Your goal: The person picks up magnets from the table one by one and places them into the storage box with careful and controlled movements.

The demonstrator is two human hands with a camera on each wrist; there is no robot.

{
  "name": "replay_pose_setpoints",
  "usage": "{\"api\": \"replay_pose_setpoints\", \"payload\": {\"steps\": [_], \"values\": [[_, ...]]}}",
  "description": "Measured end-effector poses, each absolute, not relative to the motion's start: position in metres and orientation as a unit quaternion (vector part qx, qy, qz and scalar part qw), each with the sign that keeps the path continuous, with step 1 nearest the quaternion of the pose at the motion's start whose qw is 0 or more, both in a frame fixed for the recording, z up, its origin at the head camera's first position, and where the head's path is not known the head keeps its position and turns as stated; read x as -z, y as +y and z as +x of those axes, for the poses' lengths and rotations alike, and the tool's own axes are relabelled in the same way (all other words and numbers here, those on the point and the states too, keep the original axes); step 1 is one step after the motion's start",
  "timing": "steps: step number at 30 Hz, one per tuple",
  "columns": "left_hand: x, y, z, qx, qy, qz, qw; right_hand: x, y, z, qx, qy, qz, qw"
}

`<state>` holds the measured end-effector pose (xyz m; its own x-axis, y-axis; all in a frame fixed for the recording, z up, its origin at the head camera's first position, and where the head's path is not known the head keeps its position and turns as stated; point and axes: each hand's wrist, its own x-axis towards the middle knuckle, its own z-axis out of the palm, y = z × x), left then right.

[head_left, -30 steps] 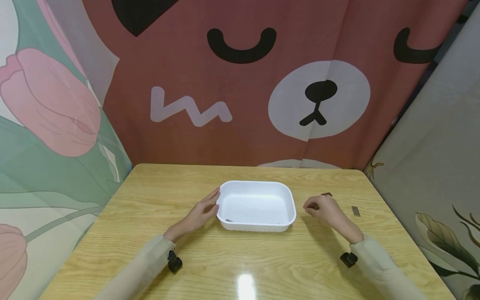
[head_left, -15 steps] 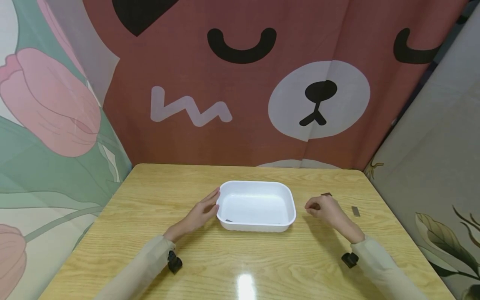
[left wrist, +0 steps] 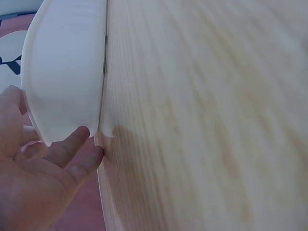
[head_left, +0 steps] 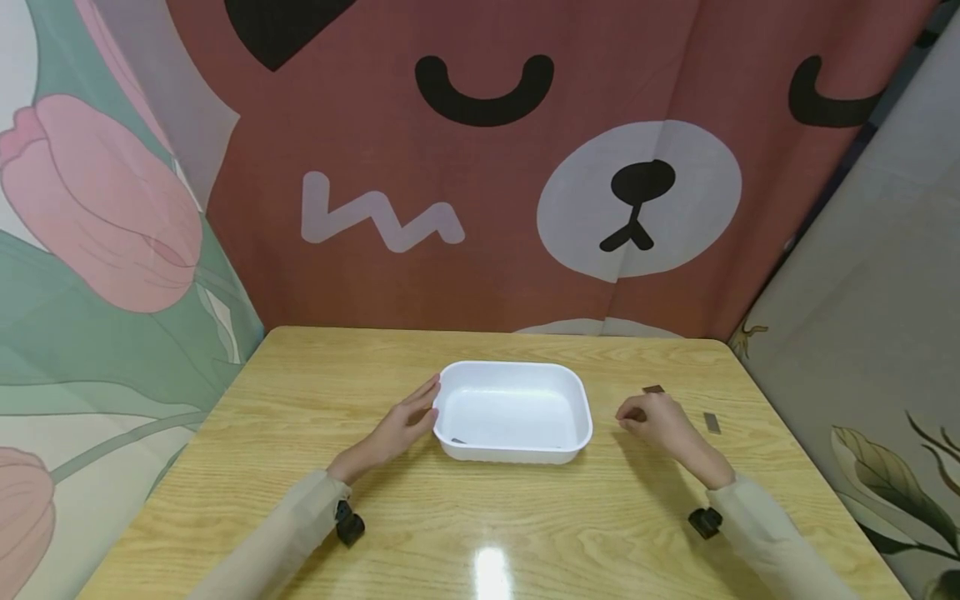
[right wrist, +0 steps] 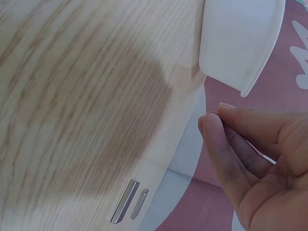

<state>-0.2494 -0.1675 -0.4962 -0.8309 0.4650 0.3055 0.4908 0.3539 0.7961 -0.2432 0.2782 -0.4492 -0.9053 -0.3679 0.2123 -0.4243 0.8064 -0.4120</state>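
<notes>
A white rectangular tray (head_left: 513, 452) with rounded corners sits on the table. My left hand (head_left: 397, 427) rests at the tray's left end, its fingers extended; in the left wrist view the fingers (left wrist: 72, 144) touch the tray's outer wall. To the right of the tray, apart from it, my right hand (head_left: 660, 425) hovers above the table. Thumb and fingertips meet in the right wrist view, and nothing shows between them. Two small flat metallic pieces lie close to that hand: a dark one (head_left: 653, 389) just beyond it and a grey one (head_left: 712, 422) to its right.
A small dark sliver (head_left: 458, 442) shows inside the tray at its near left corner, mostly hidden by the rim. The wooden table (head_left: 420, 525) ends at a printed curtain (head_left: 480, 283) behind, with more patterned cloth on both sides.
My right hand has drifted slightly to the right, away from the tray, uncovering more of the dark flat piece. The left hand and the tray have stayed put.
</notes>
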Motion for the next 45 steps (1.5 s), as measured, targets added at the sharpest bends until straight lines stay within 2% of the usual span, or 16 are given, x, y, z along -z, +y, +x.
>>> {"api": "replay_pose_setpoints", "payload": {"steps": [7,17,45], "values": [[0.491,-0.165,-0.245,0.486,-0.825,-0.287,0.017,0.449,0.283,-0.243,-0.225,-0.950,0.207,0.062],[0.455,-0.160,-0.227,0.473,-0.831,-0.292,-0.008,0.449,0.289,-0.241,-0.232,-0.950,0.204,0.055],[0.458,-0.161,-0.227,0.473,-0.829,-0.299,-0.002,0.457,0.312,-0.237,-0.240,-0.955,0.171,0.042]]}}
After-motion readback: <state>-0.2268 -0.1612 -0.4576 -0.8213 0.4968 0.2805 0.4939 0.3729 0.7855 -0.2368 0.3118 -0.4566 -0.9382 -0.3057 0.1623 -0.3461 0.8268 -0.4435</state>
